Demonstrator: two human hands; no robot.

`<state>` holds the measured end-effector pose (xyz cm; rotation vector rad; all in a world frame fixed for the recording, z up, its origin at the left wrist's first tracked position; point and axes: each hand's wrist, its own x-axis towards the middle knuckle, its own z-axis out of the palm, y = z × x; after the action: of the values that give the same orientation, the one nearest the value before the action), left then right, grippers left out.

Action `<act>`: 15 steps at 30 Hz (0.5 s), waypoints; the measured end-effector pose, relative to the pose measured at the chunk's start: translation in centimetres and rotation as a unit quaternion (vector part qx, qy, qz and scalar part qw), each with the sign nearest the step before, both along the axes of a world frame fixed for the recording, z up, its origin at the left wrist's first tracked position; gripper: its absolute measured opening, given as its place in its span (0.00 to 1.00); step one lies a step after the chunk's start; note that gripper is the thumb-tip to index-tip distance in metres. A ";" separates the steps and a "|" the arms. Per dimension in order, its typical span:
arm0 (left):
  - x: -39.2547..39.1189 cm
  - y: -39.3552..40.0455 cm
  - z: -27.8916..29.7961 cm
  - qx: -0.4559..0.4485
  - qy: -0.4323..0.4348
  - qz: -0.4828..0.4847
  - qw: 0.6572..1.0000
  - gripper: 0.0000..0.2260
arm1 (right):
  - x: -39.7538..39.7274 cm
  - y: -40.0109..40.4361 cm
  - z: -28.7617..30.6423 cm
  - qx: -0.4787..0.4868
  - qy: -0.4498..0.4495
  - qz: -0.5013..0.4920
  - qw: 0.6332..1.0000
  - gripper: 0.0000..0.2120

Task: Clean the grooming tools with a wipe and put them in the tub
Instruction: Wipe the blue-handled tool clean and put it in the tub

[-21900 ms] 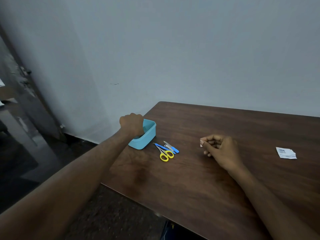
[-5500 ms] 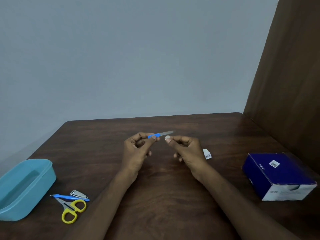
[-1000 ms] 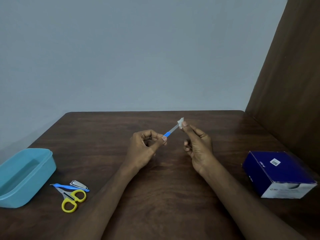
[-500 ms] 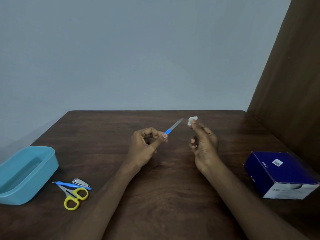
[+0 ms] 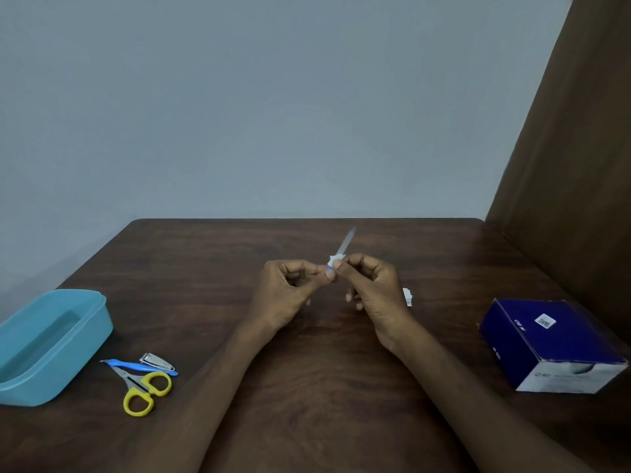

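Above the middle of the table my left hand (image 5: 286, 291) pinches the blue handle of a nail file (image 5: 345, 242), whose grey blade points up and away. My right hand (image 5: 372, 288) pinches a small white wipe (image 5: 336, 258) against the base of the blade, next to the handle. The light-blue tub (image 5: 51, 339) stands at the table's left edge; nothing shows inside it. Just right of the tub lie yellow-handled scissors (image 5: 141, 390), a blue-handled tool (image 5: 140, 365) and a silver nail clipper (image 5: 157, 360).
A dark-blue box (image 5: 553, 343) sits on the right side of the brown table (image 5: 317, 404). A torn white wrapper (image 5: 408, 297) lies behind my right wrist. A brown panel (image 5: 573, 165) rises at the right, and a grey wall stands behind the table.
Half a second ago the wipe was off the file, past its tip. My right hand has brought it back down to the base of the blade, near the handle.
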<state>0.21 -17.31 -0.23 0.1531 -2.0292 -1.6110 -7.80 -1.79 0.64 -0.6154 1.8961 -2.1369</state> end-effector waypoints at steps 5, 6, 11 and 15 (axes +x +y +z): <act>0.0 -0.1 0.4 0.005 -0.028 0.036 0.999 0.14 | -0.2 0.0 -0.4 0.046 0.088 -0.015 0.995 0.07; 0.0 -0.2 0.5 0.019 -0.013 0.052 0.998 0.16 | -0.2 0.0 -0.6 0.065 0.128 0.002 0.990 0.07; -0.2 -0.3 0.4 0.036 0.056 0.066 0.996 0.06 | 0.2 0.1 -1.1 0.129 0.218 0.019 0.967 0.03; -0.5 -0.5 0.2 0.028 0.057 0.096 0.993 0.04 | -0.7 0.2 -1.1 0.095 0.177 -0.001 0.980 0.04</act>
<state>-0.30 -17.85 -0.05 0.2611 -1.8257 -1.5215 -8.47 -1.56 -0.42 -1.0049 2.2455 -1.9153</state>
